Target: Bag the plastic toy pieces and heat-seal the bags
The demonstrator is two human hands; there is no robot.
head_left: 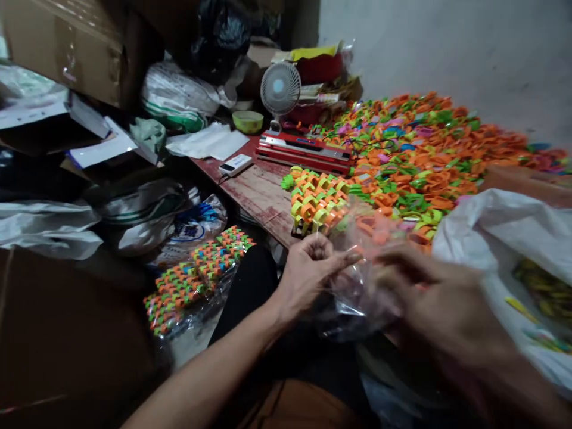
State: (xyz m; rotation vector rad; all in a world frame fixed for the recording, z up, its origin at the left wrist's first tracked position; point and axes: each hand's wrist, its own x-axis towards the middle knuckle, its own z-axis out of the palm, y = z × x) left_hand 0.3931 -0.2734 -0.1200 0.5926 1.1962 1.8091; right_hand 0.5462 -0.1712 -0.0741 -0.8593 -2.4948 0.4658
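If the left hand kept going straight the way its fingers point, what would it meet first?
Probably the clear plastic bag that the left hand already pinches, then the blurred right hand just beyond; depth is hard to judge.

No text or label is sharp enough to read

Dim, cluttered room. Pale plaster wall (447,53) far right, scuffed. Worn red-brown wooden table (261,190) runs from centre toward far side. Small white desk fan (280,89) stands at far end of table. Brown cardboard box (67,47) stacked far left, above papers and stuffed sacks. Dark brown board (58,345) near left. Light weak, from right.
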